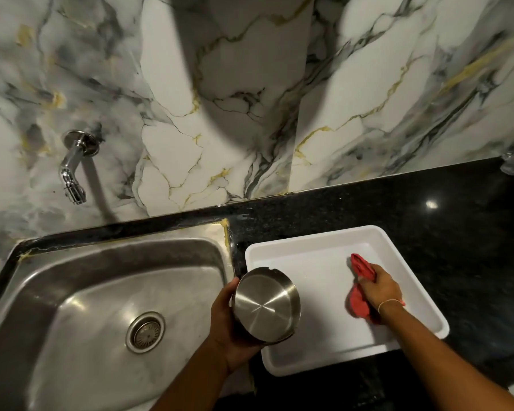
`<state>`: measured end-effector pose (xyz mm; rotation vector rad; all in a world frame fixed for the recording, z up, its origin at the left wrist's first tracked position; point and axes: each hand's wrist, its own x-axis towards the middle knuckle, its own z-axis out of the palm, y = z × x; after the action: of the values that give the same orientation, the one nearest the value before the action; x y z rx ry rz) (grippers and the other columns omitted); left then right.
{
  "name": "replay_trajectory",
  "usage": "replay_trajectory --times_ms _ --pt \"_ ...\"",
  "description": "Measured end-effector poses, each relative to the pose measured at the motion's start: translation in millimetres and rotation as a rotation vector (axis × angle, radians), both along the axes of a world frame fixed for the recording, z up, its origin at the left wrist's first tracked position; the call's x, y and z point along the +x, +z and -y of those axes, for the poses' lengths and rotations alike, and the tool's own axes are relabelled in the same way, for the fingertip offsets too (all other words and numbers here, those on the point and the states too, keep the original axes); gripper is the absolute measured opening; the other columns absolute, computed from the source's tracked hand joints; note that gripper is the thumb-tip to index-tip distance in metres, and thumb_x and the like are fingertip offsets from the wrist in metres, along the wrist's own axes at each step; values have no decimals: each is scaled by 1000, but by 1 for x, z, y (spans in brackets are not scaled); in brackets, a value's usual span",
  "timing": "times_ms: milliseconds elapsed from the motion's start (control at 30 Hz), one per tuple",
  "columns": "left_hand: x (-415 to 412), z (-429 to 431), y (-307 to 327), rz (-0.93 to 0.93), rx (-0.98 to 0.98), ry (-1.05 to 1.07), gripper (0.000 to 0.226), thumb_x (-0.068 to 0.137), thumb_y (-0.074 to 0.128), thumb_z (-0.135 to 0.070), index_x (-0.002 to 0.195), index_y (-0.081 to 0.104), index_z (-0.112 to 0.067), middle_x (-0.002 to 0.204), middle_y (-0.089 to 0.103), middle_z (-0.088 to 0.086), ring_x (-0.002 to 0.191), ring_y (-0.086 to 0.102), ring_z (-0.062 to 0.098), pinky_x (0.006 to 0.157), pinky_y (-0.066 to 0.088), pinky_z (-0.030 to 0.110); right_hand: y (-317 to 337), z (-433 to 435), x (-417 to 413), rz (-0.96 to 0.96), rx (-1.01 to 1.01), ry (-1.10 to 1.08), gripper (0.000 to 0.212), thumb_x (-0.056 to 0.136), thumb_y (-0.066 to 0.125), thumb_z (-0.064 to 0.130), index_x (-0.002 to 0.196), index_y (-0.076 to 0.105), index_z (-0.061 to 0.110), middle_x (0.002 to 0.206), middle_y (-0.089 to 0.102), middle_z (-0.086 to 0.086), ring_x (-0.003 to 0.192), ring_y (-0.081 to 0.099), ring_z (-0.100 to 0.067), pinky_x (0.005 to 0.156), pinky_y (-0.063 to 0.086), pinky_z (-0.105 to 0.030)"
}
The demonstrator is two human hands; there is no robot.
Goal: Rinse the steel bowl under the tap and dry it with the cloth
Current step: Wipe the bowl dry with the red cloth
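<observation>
A person stands at a black speckled stone bench (413, 209), seen from above through a head-worn camera. The left hand (229, 327) holds a round brushed-steel bowl (266, 304) from its left and underside, thumb hooked at the upper left edge and fingers curled beneath, closed firmly on it. The bowl is tilted so its flat circular base faces up toward the camera and its opening faces away; it hangs over the left edge of a shallow white rectangular tray (279, 247), just right of the stainless-steel sink (72, 292). The right hand (379, 287) is palm-down inside the tray, fingers closed around a crumpled red cloth (361, 269) lying on the tray floor. Cloth and bowl are apart, the cloth to the bowl's right with bare tray between them. The chrome wall tap (73, 170) sits well off to the upper left, with no water visibly running. Drying probably comes next: the right hand would carry the cloth leftward to the bowl.
</observation>
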<state>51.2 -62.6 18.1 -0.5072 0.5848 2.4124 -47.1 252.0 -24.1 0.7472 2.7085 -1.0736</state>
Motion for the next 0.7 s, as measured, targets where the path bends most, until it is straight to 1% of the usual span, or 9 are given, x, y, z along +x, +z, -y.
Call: replay_trajectory --times_ms 67,133,167,200,300,433,533,633,700 --pt "-3 2 1 -9 -19 8 64 73 71 -55 123 72 -15 123 72 19 111 68 43 102 48 59 32 19 11 -115 -340 -42 30 90 67 23 120 67 22 114 75 -13 103 68 -32 96 54 -45" --pt "-8 4 0 -15 -34 19 62 73 72 -54 121 73 -15 119 74 17 107 70 41 98 52 54 68 39 31 -181 -588 97 26 91 69 22 116 71 28 111 78 0 101 72 -16 85 58 -27" --pt "-10 4 0 -23 -45 20 60 73 72 -54 119 75 -15 117 76 17 105 72 40 95 54 53 87 51 44 -204 -629 225 27 91 69 20 114 72 32 109 79 6 99 73 -10 81 58 -19" --pt "-13 5 1 -33 -64 17 59 73 71 -55 117 76 -16 115 77 16 104 73 39 93 55 53 103 63 56 -218 -597 350 30 90 69 18 112 72 38 106 79 12 97 73 -6 79 57 -16" --pt "-19 2 5 -71 -133 -28 64 78 63 -59 126 71 -17 122 75 16 109 71 36 98 53 54 129 98 79 -230 -273 579 34 88 70 25 106 69 53 101 76 25 94 69 3 84 52 -10" --pt "-20 -9 8 -140 -271 -61 68 81 60 -60 132 66 -16 129 71 16 116 69 33 101 53 50 131 135 81 -161 8 599 35 91 59 39 125 64 36 116 75 7 107 66 -16 101 51 -34" --pt "-20 -12 8 -188 -332 -66 63 80 58 -58 120 74 -12 113 77 16 103 74 30 86 62 42 128 151 84 -206 7 593 38 92 60 38 128 65 30 121 74 -1 112 66 -24 101 50 -36" --pt "-20 -4 6 -165 -345 -63 60 78 57 -58 103 79 -9 93 78 17 89 75 29 76 62 37 126 162 94 -218 -116 758 33 89 63 33 119 71 23 113 76 -7 104 69 -23 96 54 -38" --pt "-21 5 7 -185 -329 -57 61 77 58 -55 113 76 -10 96 77 17 89 75 29 74 62 37 124 160 102 -183 -141 954 41 89 61 34 129 64 32 122 74 -2 111 67 -18 101 52 -34"
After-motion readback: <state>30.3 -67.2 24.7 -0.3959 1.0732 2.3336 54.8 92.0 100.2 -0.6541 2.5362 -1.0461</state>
